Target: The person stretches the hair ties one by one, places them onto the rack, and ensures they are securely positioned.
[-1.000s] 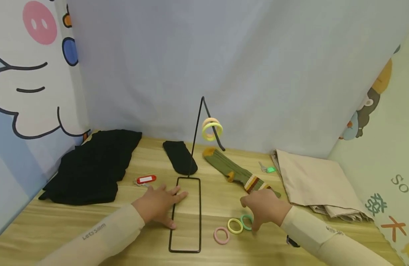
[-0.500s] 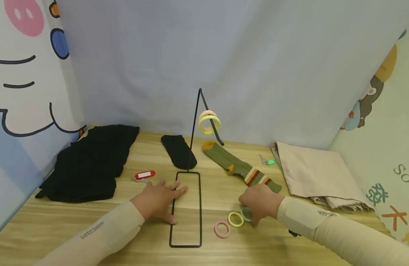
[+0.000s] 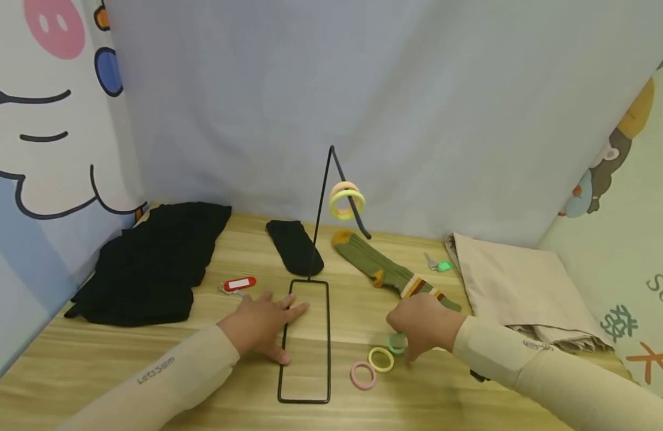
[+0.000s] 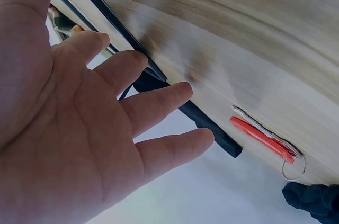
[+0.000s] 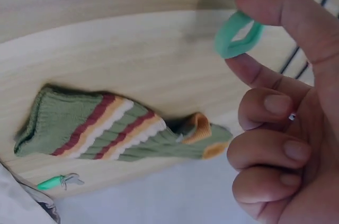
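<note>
In the right wrist view, a small green ring (image 5: 238, 36) is pinched between the thumb and index finger of my right hand (image 3: 425, 323), its other fingers curled in. The ring stands tilted there. My left hand (image 3: 258, 329) lies with spread fingers over the left side of the black wire stand's rectangular base (image 3: 329, 341). Beside the right hand, a yellow ring (image 3: 381, 360) and a pink ring (image 3: 362, 375) lie on the wooden table. From the stand's slanting arm (image 3: 358, 218) hang a light yellow ring (image 3: 333, 206) and a peach ring (image 3: 344, 184).
Behind the right hand lies a striped green sock (image 3: 371, 260), with a green-tagged key (image 3: 443, 266) and folded beige cloth (image 3: 517, 281) to its right. A black sock (image 3: 294, 245) lies behind the stand. Left are a red key tag (image 3: 240, 283) and black cloth (image 3: 154, 263).
My right thumb and index finger have closed on the green ring, which lay flat beside them before and is now tilted up. The left hand stays on the stand's base. The head view has shifted slightly.
</note>
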The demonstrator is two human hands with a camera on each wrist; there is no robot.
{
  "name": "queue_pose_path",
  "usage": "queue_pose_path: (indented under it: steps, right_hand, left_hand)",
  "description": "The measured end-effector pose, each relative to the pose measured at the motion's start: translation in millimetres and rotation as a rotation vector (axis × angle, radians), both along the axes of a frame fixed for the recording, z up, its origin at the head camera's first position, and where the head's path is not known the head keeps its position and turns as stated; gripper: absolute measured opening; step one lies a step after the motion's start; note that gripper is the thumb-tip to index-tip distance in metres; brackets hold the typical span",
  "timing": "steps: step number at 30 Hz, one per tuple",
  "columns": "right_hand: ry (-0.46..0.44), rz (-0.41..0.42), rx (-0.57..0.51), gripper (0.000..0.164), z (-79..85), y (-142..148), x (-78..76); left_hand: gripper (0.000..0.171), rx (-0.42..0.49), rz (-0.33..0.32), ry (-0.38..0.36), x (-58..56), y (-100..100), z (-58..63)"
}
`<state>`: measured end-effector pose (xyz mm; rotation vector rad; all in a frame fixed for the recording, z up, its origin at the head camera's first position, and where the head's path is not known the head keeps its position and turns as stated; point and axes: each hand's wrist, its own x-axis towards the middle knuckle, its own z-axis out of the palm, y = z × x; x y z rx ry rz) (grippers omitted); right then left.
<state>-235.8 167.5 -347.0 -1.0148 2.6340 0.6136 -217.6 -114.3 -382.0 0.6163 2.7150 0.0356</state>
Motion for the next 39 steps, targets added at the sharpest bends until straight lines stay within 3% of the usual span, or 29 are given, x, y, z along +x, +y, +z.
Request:
queue_pose_path:
  steps: [8, 16, 26, 28, 30, 34, 39]
  right_hand:
    - [-0.003, 0.012, -0.283, 0.022, 23.8, 10.6, 9.0]
    - [0.129, 0.043, -0.447, 0.028, 62.9, 7.0, 44.5]
    - [0.497, 0.258, -0.696, 0.035, 95.3, 0.1, 78.5]
    - [0.588, 0.306, -0.733, 0.025, 101.8, -3.1, 80.9]
    - [0.687, 0.367, -0.780, 0.020, 109.1, -6.8, 82.0]
    - [0.851, 0.450, -0.851, 0.031, 119.1, -14.1, 79.8]
    - [0.964, 0.482, -0.874, 0.032, 121.6, -23.0, 64.3]
  left_hand:
    - [0.096, 0.022, 0.004, 0.016, 1.3, -0.6, -0.9]
    - [0.096, 0.029, 0.009, 0.026, 3.1, 0.1, -0.4]
    - [0.097, -0.004, 0.016, 0.003, -0.5, -0.7, -3.9]
    - [0.097, -0.010, 0.013, 0.006, -1.4, -0.9, -4.5]
    - [0.096, -0.015, 0.011, 0.011, -2.3, -1.2, -4.9]
    - [0.096, -0.014, 0.007, 0.007, -2.4, -1.1, -8.5]
    - [0.095, -0.003, 0.010, 0.008, -3.7, -1.6, -9.3]
